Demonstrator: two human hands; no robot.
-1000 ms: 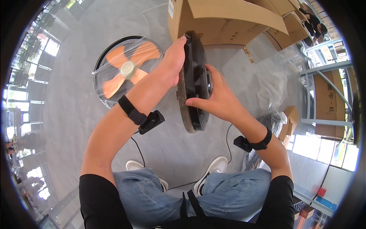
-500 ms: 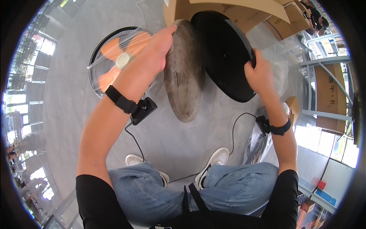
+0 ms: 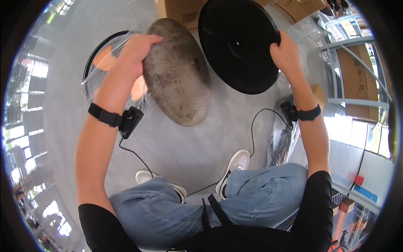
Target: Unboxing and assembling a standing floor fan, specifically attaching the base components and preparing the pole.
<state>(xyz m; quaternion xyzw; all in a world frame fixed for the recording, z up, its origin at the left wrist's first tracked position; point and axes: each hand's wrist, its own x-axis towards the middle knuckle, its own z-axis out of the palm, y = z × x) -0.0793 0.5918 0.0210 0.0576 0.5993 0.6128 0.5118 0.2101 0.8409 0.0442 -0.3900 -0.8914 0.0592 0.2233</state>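
Note:
My left hand point(image 3: 142, 48) grips the upper left rim of a grey-brown, concrete-like round disc point(image 3: 178, 80), which is held tilted with its mottled face showing. To the right, my right hand point(image 3: 287, 50) pinches the rim of a round black disc point(image 3: 239, 54) with a small hole at its middle. The two discs are apart at the bottom and close together along their facing edges. Behind my left hand and forearm lies a fan head point(image 3: 105, 59) with orange blades and a black wire guard, partly covered by clear plastic film.
An open cardboard box point(image 3: 178, 12) stands at the far side, another box point(image 3: 298, 10) to its right. A grey metal rack point(image 3: 357, 101) holds cardboard at the right. Clear plastic wrapping point(image 3: 283, 140) lies beside my right leg. Cables point(image 3: 254, 126) run from both wrist devices.
The two discs have moved apart and turned their broad faces more toward me. My left hand has shifted left and slightly down with the grey disc; my right hand has risen with the black disc.

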